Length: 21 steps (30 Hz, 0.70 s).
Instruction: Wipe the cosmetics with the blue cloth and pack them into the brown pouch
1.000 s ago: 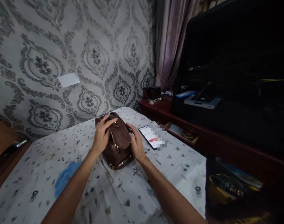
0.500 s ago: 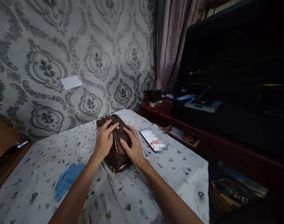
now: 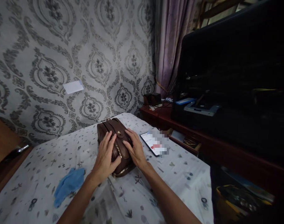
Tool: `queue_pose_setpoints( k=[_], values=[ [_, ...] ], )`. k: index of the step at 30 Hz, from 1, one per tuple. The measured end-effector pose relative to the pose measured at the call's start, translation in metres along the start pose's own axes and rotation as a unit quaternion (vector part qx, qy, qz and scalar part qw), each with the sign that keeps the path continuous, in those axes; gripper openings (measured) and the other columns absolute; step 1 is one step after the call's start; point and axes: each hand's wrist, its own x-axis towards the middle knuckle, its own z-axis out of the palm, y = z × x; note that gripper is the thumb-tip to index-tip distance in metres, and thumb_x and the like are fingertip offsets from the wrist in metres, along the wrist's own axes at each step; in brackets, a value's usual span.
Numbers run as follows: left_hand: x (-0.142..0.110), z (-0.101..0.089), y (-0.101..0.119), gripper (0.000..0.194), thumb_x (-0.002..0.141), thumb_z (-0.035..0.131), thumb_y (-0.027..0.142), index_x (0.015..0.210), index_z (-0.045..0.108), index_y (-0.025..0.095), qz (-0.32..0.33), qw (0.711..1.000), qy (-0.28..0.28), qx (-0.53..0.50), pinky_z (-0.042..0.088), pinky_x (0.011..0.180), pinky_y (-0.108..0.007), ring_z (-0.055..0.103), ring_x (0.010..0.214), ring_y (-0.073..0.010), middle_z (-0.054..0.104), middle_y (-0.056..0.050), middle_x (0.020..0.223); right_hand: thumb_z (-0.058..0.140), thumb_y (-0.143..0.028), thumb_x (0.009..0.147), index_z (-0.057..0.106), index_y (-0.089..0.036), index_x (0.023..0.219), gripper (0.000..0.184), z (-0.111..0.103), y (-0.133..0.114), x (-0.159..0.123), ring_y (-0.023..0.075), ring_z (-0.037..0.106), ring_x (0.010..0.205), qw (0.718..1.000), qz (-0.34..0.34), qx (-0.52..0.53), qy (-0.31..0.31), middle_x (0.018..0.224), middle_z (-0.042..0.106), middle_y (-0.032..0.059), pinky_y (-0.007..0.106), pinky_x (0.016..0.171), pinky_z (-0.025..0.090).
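A brown leather bag (image 3: 117,126) with a flap strap, a gold stud and gold zippers lies on the patterned white cloth. My left hand (image 3: 106,155) rests on its near left part, fingers stretched out and apart, the thumb by the gold zipper. Along the bag's right edge lies my right hand (image 3: 136,149), fingers extended and thumb apart, touching the leather. Neither hand is closed round the bag. A phone (image 3: 151,143) with a lit, partly blurred screen lies to the right of my right hand. Left of my left forearm is a crumpled blue cloth (image 3: 69,185).
A dark red desk (image 3: 165,116) stands along the right, with a big black screen (image 3: 226,68) and an open drawer (image 3: 185,141). Patterned wallpaper (image 3: 98,68) rises behind the bed. At the left is a brown wooden panel (image 3: 6,137).
My left hand has slid back from the strap's stud toward the near left part of the bag, uncovering the stud. The right hand still touches the right edge. The view has shifted slightly.
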Motion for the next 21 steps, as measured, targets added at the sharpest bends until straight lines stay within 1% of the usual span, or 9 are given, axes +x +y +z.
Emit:
queue_pose_setpoints(
  k=[3, 5, 8, 10, 13, 15, 17, 21],
  values=[
    [-0.001, 0.001, -0.002, 0.079, 0.089, 0.053, 0.021, 0.158, 0.016, 0.032, 0.010, 1.000, 0.016, -0.012, 0.024, 0.121, -0.058, 0.017, 0.153, -0.0332, 0.021, -0.011, 0.165, 0.054, -0.041, 0.097, 0.057, -0.024, 0.136, 0.042, 0.004, 0.003, -0.003, 0.0267, 0.053, 0.132, 1.000, -0.006, -0.020, 0.020, 0.139, 0.057, 0.0138, 0.051, 0.112, 0.044],
    [-0.002, 0.000, -0.004, 0.079, 0.089, 0.054, 0.023, 0.158, 0.016, 0.032, 0.020, 0.999, 0.000, -0.037, 0.023, 0.121, -0.059, 0.014, 0.154, -0.0339, 0.018, -0.011, 0.166, 0.054, -0.040, 0.098, 0.058, -0.025, 0.135, 0.041, 0.006, 0.004, -0.004, 0.0274, 0.053, 0.133, 0.999, -0.006, -0.036, 0.034, 0.141, 0.055, 0.0141, 0.051, 0.111, 0.044],
    [-0.002, 0.000, -0.004, 0.076, 0.092, 0.054, 0.031, 0.158, 0.016, 0.032, 0.023, 0.998, -0.015, -0.065, 0.020, 0.122, -0.057, 0.010, 0.155, -0.0334, 0.015, -0.010, 0.167, 0.053, -0.038, 0.098, 0.060, -0.025, 0.134, 0.039, 0.007, 0.006, -0.005, 0.0273, 0.054, 0.131, 0.998, -0.006, -0.051, 0.042, 0.141, 0.054, 0.0137, 0.050, 0.110, 0.046],
    [-0.002, 0.003, -0.001, 0.073, 0.094, 0.053, 0.035, 0.158, 0.016, 0.033, 0.019, 0.998, 0.000, -0.061, 0.021, 0.122, -0.056, 0.011, 0.154, -0.0329, 0.016, -0.010, 0.167, 0.053, -0.038, 0.098, 0.060, -0.025, 0.134, 0.039, 0.006, 0.007, -0.005, 0.0268, 0.056, 0.129, 0.998, -0.012, -0.056, 0.039, 0.138, 0.056, 0.0133, 0.049, 0.109, 0.048],
    [0.000, 0.010, 0.003, 0.067, 0.097, 0.051, 0.033, 0.156, 0.019, 0.033, 0.011, 0.999, 0.035, -0.035, 0.023, 0.121, -0.055, 0.015, 0.154, -0.0320, 0.020, -0.011, 0.165, 0.050, -0.038, 0.099, 0.059, -0.025, 0.134, 0.038, 0.005, 0.006, -0.004, 0.0263, 0.058, 0.126, 0.997, -0.025, -0.067, 0.034, 0.135, 0.058, 0.0131, 0.049, 0.107, 0.049],
    [0.001, 0.013, 0.004, 0.065, 0.097, 0.050, 0.032, 0.155, 0.021, 0.031, 0.014, 0.998, 0.052, -0.023, 0.024, 0.121, -0.055, 0.018, 0.153, -0.0319, 0.024, -0.014, 0.163, 0.048, -0.038, 0.100, 0.060, -0.024, 0.133, 0.037, 0.004, 0.003, -0.005, 0.0264, 0.057, 0.126, 0.996, -0.027, -0.080, 0.033, 0.135, 0.059, 0.0135, 0.050, 0.107, 0.048],
    [0.001, 0.013, 0.002, 0.064, 0.096, 0.051, 0.034, 0.155, 0.024, 0.029, 0.020, 0.998, 0.055, -0.024, 0.026, 0.120, -0.055, 0.021, 0.152, -0.0321, 0.027, -0.015, 0.162, 0.045, -0.039, 0.102, 0.060, -0.021, 0.131, 0.037, 0.004, -0.002, -0.005, 0.0268, 0.056, 0.127, 0.994, -0.024, -0.097, 0.034, 0.136, 0.058, 0.0149, 0.051, 0.108, 0.047],
    [0.000, 0.003, -0.008, 0.064, 0.095, 0.054, 0.040, 0.153, 0.028, 0.028, 0.041, 0.997, 0.031, -0.065, 0.026, 0.119, -0.054, 0.024, 0.151, -0.0332, 0.028, -0.015, 0.161, 0.042, -0.046, 0.101, 0.062, -0.015, 0.122, 0.042, 0.008, -0.018, 0.001, 0.0310, 0.056, 0.124, 0.987, -0.021, -0.159, 0.024, 0.132, 0.059, 0.0198, 0.054, 0.105, 0.047]
  ],
)
